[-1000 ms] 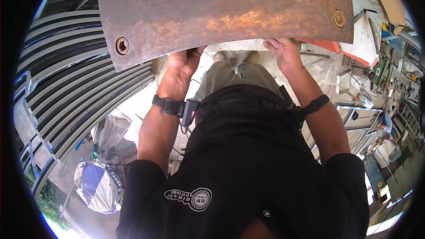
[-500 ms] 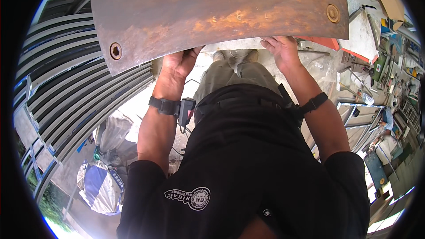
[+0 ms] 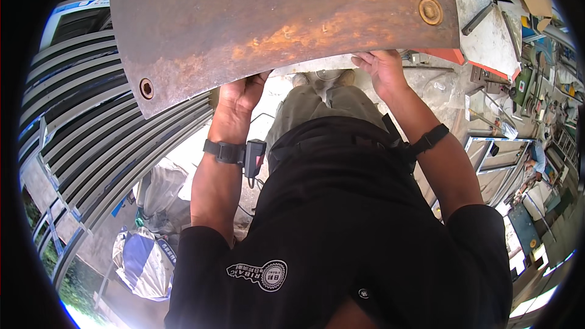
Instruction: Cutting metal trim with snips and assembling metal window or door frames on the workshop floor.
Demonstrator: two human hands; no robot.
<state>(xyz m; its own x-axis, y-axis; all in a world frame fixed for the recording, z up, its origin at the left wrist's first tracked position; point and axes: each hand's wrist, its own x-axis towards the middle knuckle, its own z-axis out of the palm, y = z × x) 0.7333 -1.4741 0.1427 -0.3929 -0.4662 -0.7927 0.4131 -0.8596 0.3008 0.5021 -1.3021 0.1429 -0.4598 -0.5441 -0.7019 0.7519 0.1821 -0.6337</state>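
Note:
A large rusty metal plate, brown with orange patches, fills the top of the head view. Round recessed fittings sit near its two near corners, one at the left and one at the right. My left hand grips its near edge left of centre, the fingers partly hidden beneath the metal. Further right along the same edge, my right hand holds on from below with its fingertips curled at the rim. The plate's far end lies outside the view.
Long dark metal profiles are stacked at my left, with a blue and white sack nearer me. On the right stand a red-edged white surface, metal frames and cluttered tools. Another person is far right.
The plate has shifted left in view, and its left corner sits lower. My left hand has moved slightly left and down with it; my right hand has shifted slightly left, still at the edge.

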